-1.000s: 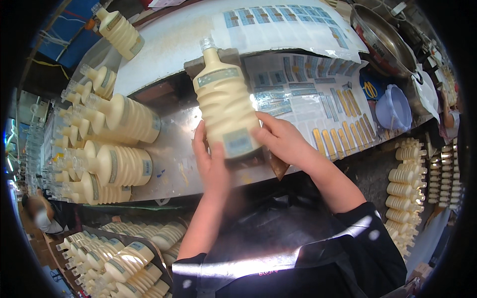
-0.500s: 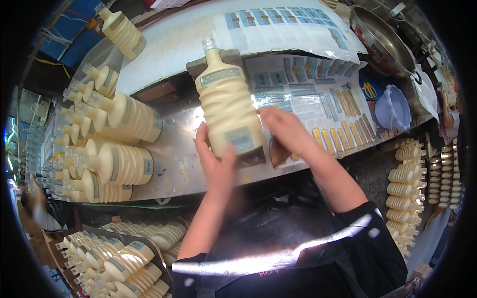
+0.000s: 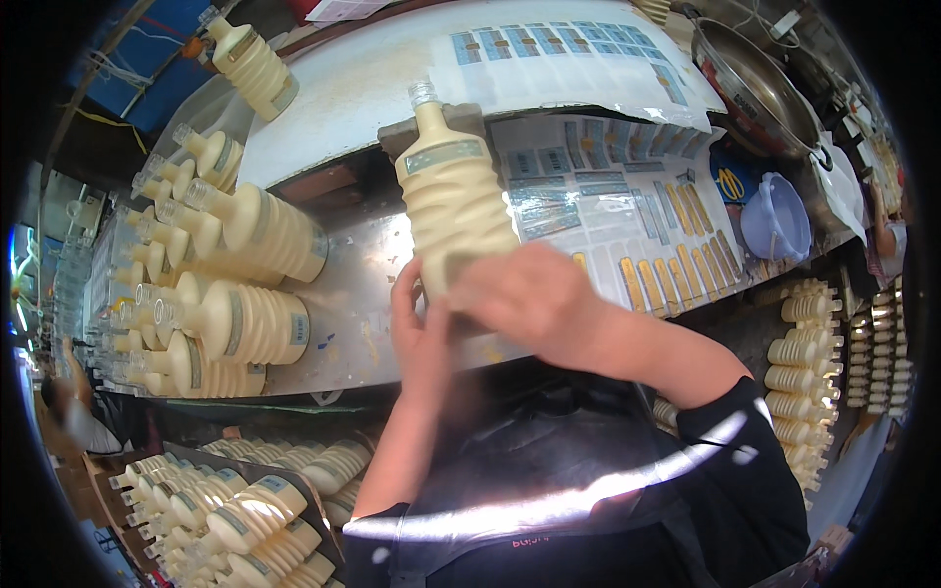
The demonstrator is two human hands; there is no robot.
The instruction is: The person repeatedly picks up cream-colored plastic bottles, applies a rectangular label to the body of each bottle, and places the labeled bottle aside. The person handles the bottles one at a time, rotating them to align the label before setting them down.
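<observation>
A cream bottle with wavy ridges and a clear neck lies on its back, its neck end on a grey block. A patterned band crosses its shoulder. My left hand holds the bottle's lower left side, fingers at its edge and thumb near the base. Across the bottle's lower front lies my right hand, its fingers bent over the place of the blue label and smeared by motion. That label is hidden beneath it, and I cannot make out whether anything is in those fingers.
Several cream bottles lie stacked on the metal table at left. Blue and gold label strips are spread on the right, with more blue labels on the white board. A lavender bucket and metal pan stand farther right.
My right hand has moved left from beside the bottle onto its lower front, covering the blue label. The left hand keeps its hold on the bottle.
</observation>
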